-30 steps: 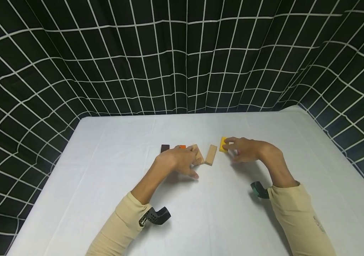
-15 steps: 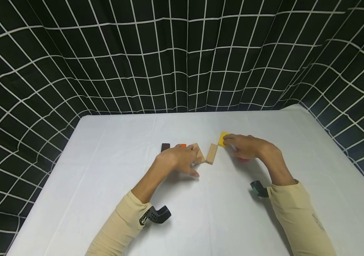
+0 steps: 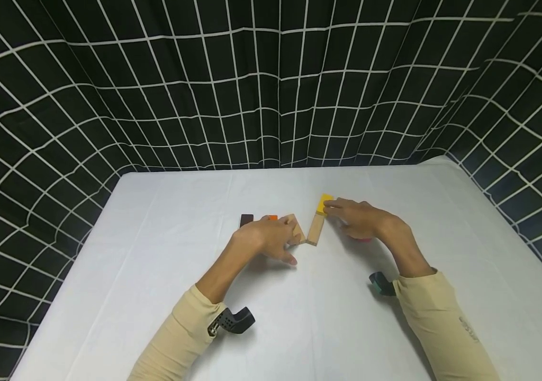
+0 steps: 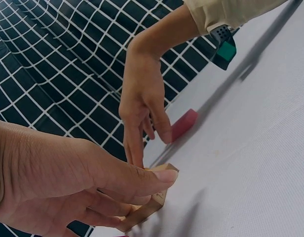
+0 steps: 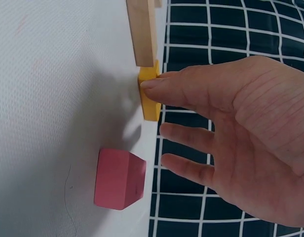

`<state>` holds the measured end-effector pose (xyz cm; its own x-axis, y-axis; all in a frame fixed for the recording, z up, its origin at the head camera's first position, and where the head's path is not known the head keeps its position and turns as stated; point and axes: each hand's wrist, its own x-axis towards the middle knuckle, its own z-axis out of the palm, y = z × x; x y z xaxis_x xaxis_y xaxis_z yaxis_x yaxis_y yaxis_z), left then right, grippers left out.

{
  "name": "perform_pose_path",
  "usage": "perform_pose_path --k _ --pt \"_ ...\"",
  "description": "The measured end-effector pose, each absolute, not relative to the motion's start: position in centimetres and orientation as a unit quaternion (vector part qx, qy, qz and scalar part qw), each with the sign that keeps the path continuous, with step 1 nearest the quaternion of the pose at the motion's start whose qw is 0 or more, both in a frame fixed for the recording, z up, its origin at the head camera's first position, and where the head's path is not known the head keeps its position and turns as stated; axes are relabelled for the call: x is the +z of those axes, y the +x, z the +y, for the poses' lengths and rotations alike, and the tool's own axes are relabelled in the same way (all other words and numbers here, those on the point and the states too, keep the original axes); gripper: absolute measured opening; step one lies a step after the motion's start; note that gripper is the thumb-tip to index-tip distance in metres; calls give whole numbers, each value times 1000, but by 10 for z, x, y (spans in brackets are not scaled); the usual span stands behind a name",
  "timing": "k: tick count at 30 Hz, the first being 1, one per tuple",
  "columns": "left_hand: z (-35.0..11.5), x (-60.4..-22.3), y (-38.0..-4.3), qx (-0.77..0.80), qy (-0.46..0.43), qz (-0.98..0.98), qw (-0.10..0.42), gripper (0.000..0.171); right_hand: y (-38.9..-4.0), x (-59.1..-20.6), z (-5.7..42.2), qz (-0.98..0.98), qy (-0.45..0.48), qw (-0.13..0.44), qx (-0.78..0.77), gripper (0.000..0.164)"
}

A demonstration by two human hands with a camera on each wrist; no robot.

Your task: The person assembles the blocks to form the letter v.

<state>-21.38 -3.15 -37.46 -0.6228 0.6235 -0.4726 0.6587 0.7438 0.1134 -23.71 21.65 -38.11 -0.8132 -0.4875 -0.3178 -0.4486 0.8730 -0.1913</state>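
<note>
My right hand point(image 3: 359, 218) pinches a flat yellow block point(image 3: 325, 202) between thumb and fingertips, as the right wrist view point(image 5: 149, 108) shows too. One end of that block meets the far end of a plain wooden block point(image 3: 315, 230), in line with it. My left hand point(image 3: 268, 236) rests its fingers on a second wooden block point(image 3: 298, 228), with the thumb held away from it. Those two wooden blocks meet at their near ends in a V. An orange block point(image 3: 273, 217) and a dark brown block point(image 3: 246, 219) are partly hidden behind the left hand.
A pink block point(image 5: 115, 180) stands on the table below my right hand, mostly covered in the head view. White cloth point(image 3: 276, 338) covers the table. Dark netting with white grid lines point(image 3: 271, 95) closes off the back and sides.
My right hand has shifted the yellow block left and away from me, from apart to up against the wooden block's far end. The left hand stays put.
</note>
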Motion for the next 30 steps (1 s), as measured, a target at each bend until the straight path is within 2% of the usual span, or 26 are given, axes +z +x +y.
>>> perform_pose_path --k 13,30 --pt "-31 -375 -215 -25 351 900 258 63 -235 -377 216 947 -263 179 -54 61" --pt "-32 -376 -214 -20 351 901 253 58 -234 -377 214 950 -245 188 -49 64"
